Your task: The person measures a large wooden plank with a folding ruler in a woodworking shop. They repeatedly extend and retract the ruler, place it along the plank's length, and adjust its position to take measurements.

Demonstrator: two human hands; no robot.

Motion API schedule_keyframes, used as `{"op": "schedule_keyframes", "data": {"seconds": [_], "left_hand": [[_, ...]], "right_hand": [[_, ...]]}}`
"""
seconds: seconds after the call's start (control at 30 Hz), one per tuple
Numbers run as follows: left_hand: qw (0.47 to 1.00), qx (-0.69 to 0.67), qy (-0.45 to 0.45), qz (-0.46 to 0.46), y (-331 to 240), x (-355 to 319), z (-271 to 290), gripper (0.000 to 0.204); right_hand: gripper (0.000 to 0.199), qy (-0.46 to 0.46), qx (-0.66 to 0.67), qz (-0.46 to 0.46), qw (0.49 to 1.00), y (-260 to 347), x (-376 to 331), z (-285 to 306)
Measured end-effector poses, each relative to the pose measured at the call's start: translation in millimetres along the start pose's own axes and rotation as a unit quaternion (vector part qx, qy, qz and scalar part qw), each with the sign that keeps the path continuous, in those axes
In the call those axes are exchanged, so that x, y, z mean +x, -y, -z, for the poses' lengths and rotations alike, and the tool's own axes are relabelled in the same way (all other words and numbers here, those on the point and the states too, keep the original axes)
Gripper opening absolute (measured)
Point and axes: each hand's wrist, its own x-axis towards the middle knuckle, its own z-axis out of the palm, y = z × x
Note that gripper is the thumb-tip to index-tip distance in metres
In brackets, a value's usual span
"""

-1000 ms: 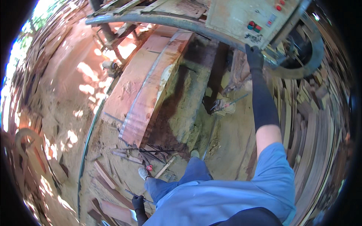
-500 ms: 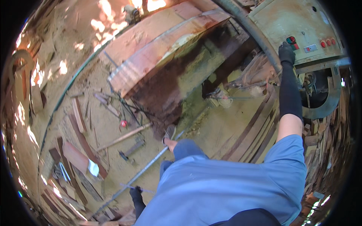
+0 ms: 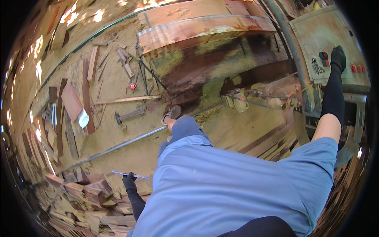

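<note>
At the upper right, my right hand [image 3: 338,59], in a black glove or sleeve, touches the front of a pale metal control box [image 3: 316,33]. Its fingers are drawn together over a small fitting that they hide. Just left of them are a red and green push-button pair [image 3: 323,58]; to the right sit several red round buttons [image 3: 358,68]. Low and left of my body, my left hand [image 3: 129,181], also in black, is closed round a thin, pale purple strip [image 3: 142,176]. This strip sticks out on both sides of the fist.
A long rusty metal-topped structure [image 3: 205,29] spans the far side. A metal rail [image 3: 122,145] crosses the dusty floor. Left lie wood offcuts [image 3: 72,102], a hammer-like tool [image 3: 131,115] and a small red tape-measure-like object [image 3: 132,86]. More scrap wood [image 3: 85,192] is piled lower left.
My right hand has shifted from the red and green buttons to a spot right of them on the panel. The view has turned. My left hand still grips the strip.
</note>
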Motion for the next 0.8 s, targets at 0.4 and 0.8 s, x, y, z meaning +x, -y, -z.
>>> {"op": "schedule_keyframes", "data": {"seconds": [0.4, 0.8], "left_hand": [[0.982, 0.03, -0.066, 0.176, 170.3, -177.6, 70.1, 0.012], [0.996, -0.053, -0.055, 0.049, 122.2, -150.1, 22.4, 0.014]], "right_hand": [[0.04, 0.009, 0.076, -0.069, 0.995, 11.7, 7.2, 0.5], [0.037, 0.005, 0.063, -0.086, 0.994, 5.5, 6.7, 10.8]]}}
